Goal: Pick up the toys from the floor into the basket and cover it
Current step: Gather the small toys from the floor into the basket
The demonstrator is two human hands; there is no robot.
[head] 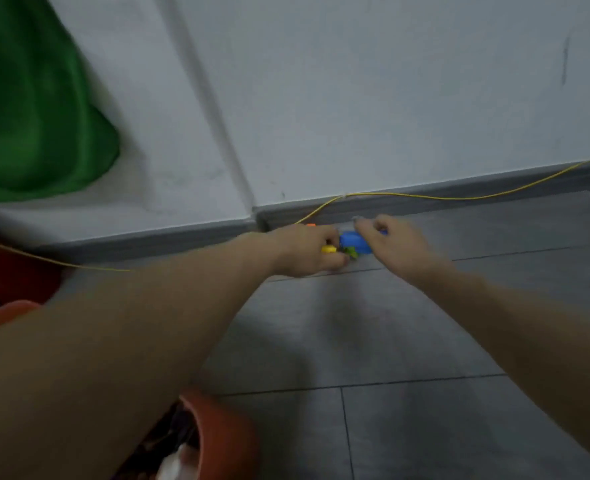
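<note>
Toys (350, 245): small blue, yellow and green pieces on the floor (425, 341) at 12 o'clock, against the skirting. Left hand (307, 251) curled around the yellow piece; right hand (395, 245) on the blue one, grip too blurred to tell. Step: gathering. Next, probably: lift and carry back to the orange basket (224, 434) at 7 o'clock. Grey tiles, white wall, yellow cable (425, 196), green cloth (27, 109) at 10.
</note>
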